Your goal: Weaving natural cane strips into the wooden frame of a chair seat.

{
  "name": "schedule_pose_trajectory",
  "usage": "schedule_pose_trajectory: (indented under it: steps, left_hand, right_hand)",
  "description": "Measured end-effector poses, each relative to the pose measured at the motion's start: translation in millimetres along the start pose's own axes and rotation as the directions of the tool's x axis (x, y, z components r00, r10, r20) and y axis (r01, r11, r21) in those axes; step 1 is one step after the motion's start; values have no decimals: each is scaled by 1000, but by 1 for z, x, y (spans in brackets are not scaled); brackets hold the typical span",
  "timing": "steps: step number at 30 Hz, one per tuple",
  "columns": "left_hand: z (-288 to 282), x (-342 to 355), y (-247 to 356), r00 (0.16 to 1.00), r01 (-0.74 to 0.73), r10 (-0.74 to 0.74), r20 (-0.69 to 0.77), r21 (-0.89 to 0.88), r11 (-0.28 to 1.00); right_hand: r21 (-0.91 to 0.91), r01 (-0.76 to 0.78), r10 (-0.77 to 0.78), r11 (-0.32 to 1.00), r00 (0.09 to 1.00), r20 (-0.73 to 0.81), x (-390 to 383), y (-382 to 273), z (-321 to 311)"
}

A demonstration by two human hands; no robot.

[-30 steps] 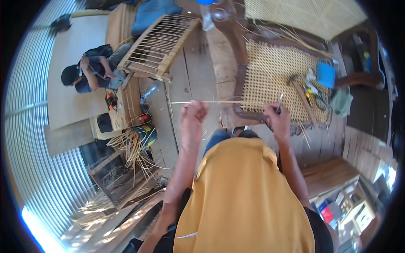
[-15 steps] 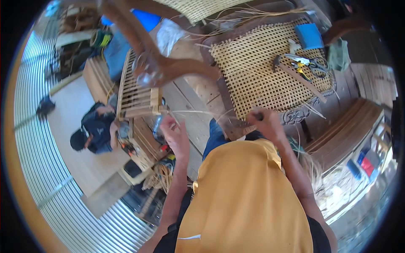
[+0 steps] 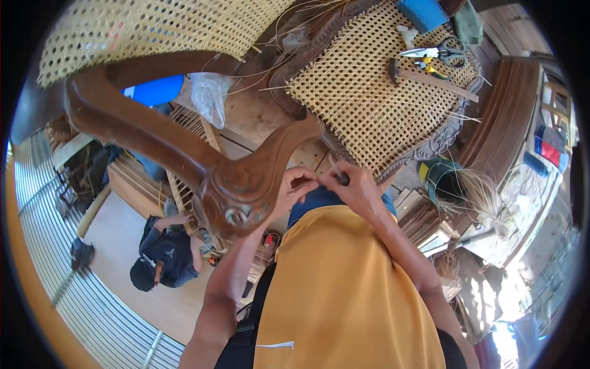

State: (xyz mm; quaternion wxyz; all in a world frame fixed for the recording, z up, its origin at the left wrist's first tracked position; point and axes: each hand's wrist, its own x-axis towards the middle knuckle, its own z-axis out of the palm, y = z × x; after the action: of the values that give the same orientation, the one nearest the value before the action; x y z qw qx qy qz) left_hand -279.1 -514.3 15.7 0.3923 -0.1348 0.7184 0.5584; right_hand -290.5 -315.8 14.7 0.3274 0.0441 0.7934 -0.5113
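Observation:
Below a carved wooden chair arm [image 3: 147,136], my left hand [image 3: 298,186] has its fingers pinched close to my right hand; what they hold is too small to name. My right hand [image 3: 350,187] is closed on a small dark-handled tool [image 3: 343,178], held upright, its tip hard to make out. Just beyond the hands is a woven cane seat [image 3: 375,117] in a carved frame. On it lie scissors [image 3: 452,53], yellow-handled pliers [image 3: 430,65], a hammer [image 3: 436,83] and a blue block [image 3: 423,13].
A co-worker [image 3: 166,252] in dark clothes works at lower left. A cane back panel [image 3: 160,27], plastic bag [image 3: 209,95] and blue object [image 3: 153,90] lie at upper left. A bucket with loose strands [image 3: 445,184] and stacked boards [image 3: 491,135] are at right.
The view has shifted, bringing the chair arm into the foreground. My hands, earlier apart with a pale strand stretched between them, have moved together near the seat's near edge.

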Motion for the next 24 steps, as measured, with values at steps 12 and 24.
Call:
schedule_pose_trajectory:
  steps: [12,24]
  left_hand:
    - [-87,101,82,899,-290,435,-45,682,671]
    - [-87,144,69,857,-419,489,161,771,480]
  right_hand:
    - [-149,-74,47,986,984,-173,51,2,-29]
    - [-493,73,-178,867,970,-168,100,-14,-19]
